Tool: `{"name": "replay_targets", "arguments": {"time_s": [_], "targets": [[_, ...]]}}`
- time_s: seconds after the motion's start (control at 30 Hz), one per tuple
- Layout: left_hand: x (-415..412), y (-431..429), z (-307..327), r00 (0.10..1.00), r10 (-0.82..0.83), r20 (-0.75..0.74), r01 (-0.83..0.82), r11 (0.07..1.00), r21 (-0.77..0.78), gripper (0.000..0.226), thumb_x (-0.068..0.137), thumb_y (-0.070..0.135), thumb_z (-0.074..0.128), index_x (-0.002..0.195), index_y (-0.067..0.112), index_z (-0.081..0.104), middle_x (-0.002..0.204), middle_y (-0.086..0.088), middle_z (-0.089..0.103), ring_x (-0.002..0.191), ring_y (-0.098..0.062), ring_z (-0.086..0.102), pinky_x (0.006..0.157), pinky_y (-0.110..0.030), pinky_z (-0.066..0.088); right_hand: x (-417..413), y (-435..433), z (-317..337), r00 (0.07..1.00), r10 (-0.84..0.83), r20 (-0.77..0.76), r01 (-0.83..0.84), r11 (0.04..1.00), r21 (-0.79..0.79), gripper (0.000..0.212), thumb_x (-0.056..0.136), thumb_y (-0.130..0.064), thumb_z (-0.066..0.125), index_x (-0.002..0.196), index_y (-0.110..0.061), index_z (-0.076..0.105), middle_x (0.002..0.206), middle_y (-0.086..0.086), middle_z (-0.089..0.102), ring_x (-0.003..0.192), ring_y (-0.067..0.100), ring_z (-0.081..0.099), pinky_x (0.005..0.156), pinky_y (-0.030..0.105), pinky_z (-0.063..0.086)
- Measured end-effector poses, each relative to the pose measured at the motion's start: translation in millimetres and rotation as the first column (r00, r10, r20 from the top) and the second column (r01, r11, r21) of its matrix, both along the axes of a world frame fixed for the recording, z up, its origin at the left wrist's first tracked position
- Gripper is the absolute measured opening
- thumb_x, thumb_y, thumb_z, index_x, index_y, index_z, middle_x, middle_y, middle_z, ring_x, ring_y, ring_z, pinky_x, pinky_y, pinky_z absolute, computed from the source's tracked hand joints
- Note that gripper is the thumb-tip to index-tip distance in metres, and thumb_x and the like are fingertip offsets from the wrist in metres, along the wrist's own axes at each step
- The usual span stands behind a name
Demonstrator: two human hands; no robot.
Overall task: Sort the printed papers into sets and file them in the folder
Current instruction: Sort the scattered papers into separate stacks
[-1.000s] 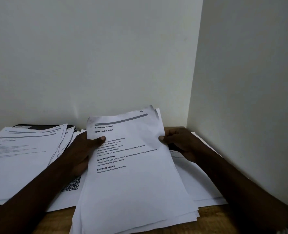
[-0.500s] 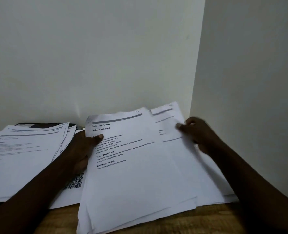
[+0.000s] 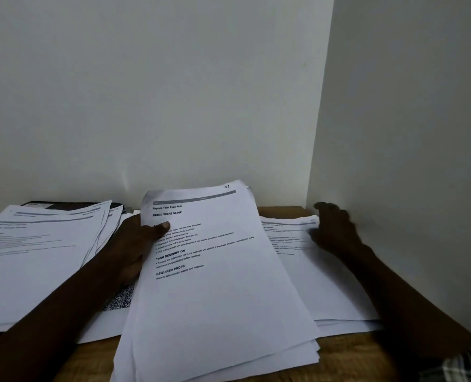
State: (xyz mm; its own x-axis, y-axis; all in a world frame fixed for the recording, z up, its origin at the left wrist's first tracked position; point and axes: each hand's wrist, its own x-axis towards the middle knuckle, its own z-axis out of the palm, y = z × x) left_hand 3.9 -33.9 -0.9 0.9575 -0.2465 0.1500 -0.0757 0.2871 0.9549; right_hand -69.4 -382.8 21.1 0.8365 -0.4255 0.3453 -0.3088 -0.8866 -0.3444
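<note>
1. Head view, left side: the left hand grips the held stack by its left edge. The thumb presses on the top page headed "Replace Toilet Paper Roll" and the fingers curl beneath.
2. Head view, right side: a second ago the right hand held the stack's right edge. It has since drawn one sheet out and carried it rightward. That sheet now tops the right pile, just beside the side wall. The hand sits at the sheet's far corner, but blur hides whether it pinches the corner or rests flat.
3. Beyond the left hand lies a fanned left pile. A dark object behind it is probably the folder.
4. Judgement: one more page is sorted, the held stack stays thick, and filing has not begun.
</note>
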Motion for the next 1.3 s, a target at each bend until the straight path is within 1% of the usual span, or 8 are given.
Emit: {"name": "replay_targets", "arguments": {"time_s": [0.07, 0.1, 0.2, 0.43, 0.6, 0.9, 1.1, 1.3], "targets": [[0, -1, 1, 1.0, -0.013, 0.002, 0.013, 0.999, -0.037, 0.043, 0.085, 0.004, 0.06, 0.128, 0.001, 0.056, 0.122, -0.022, 0.065, 0.11, -0.041, 0.064, 0.085, -0.049, 0.056, -7, 25, 11, 0.964, 0.262, 0.044, -0.256, 0.869, 0.423, 0.045, 0.094, -0.032, 0.06, 0.134, -0.013, 0.053, 0.133, 0.01, 0.058, 0.117, 0.026, 0.055, 0.095, 0.034, 0.042], [-1, -2, 2, 1.0, -0.021, 0.002, 0.021, 0.998, -0.059, 0.045, 0.085, 0.003, 0.059, 0.129, 0.001, 0.055, 0.122, -0.022, 0.065, 0.111, -0.04, 0.063, 0.084, -0.048, 0.056, -11, 40, 15, 0.901, 0.43, 0.06, -0.362, 0.668, 0.651, 0.04, 0.096, -0.037, 0.057, 0.129, -0.016, 0.059, 0.127, 0.008, 0.064, 0.108, 0.022, 0.061, 0.091, 0.033, 0.045], [-4, -3, 6, 0.999, -0.036, 0.005, 0.037, 0.994, -0.103, 0.04, 0.091, -0.001, 0.054, 0.13, 0.003, 0.055, 0.121, -0.019, 0.067, 0.107, -0.036, 0.066, 0.077, -0.042, 0.06, -10, 68, 13, 0.822, 0.562, 0.094, -0.363, 0.389, 0.847, 0.034, 0.096, -0.033, 0.058, 0.121, -0.01, 0.064, 0.115, 0.004, 0.071, 0.103, 0.018, 0.067, 0.095, 0.034, 0.049], [-4, -4, 7, 0.998, -0.056, -0.002, 0.055, 0.99, -0.127, 0.042, 0.092, -0.003, 0.052, 0.133, 0.003, 0.053, 0.126, -0.018, 0.065, 0.114, -0.036, 0.063, 0.084, -0.045, 0.057, -6, 66, 6, 0.875, 0.442, 0.197, -0.369, 0.344, 0.864, 0.061, 0.06, -0.026, 0.091, 0.108, 0.003, 0.069, 0.107, 0.019, 0.072, 0.098, 0.034, 0.07, 0.094, 0.051, 0.052], [-2, -2, 6, 0.999, -0.042, -0.016, 0.039, 0.989, -0.145, 0.043, 0.091, -0.004, 0.051, 0.135, 0.001, 0.051, 0.126, -0.021, 0.064, 0.112, -0.038, 0.063, 0.076, -0.043, 0.06, -1, 63, 4, 0.891, 0.393, 0.229, -0.377, 0.354, 0.856, 0.058, 0.074, -0.044, 0.079, 0.109, 0.001, 0.068, 0.108, 0.019, 0.071, 0.094, 0.03, 0.069, 0.089, 0.044, 0.054], [1, -1, 4, 0.998, -0.055, -0.018, 0.051, 0.987, -0.154, 0.048, 0.087, -0.002, 0.055, 0.135, 0.001, 0.05, 0.127, -0.021, 0.063, 0.115, -0.038, 0.062, 0.079, -0.042, 0.059, -12, 59, 14, 0.859, 0.295, 0.419, -0.493, 0.255, 0.832, 0.01, 0.079, -0.003, 0.074, 0.087, 0.002, 0.071, 0.081, 0.013, 0.074, 0.063, 0.02, 0.071, 0.054, 0.024, 0.055], [-1, 0, 5, 0.999, -0.032, 0.009, 0.033, 0.989, -0.145, 0.044, 0.092, -0.006, 0.05, 0.136, 0.0, 0.05, 0.127, -0.023, 0.062, 0.115, -0.039, 0.061, 0.077, -0.039, 0.06, -3, 49, 12, 0.897, 0.22, 0.383, -0.441, 0.4, 0.803, 0.03, 0.087, -0.026, 0.072, 0.084, 0.002, 0.065, 0.079, 0.018, 0.063, 0.069, 0.024, 0.059, 0.061, 0.032, 0.048], [1, 3, 3, 0.998, -0.061, -0.003, 0.06, 0.99, -0.13, 0.055, 0.083, -0.003, 0.065, 0.136, 0.001, 0.05, 0.131, -0.024, 0.059, 0.119, -0.041, 0.059, 0.093, -0.052, 0.051, -12, -2, 29, 0.955, -0.045, 0.293, -0.092, 0.894, 0.438, 0.047, 0.088, -0.032, 0.067, 0.053, -0.015, 0.041, 0.053, 0.004, 0.041, 0.053, 0.019, 0.039, 0.049, 0.031, 0.023]]}}
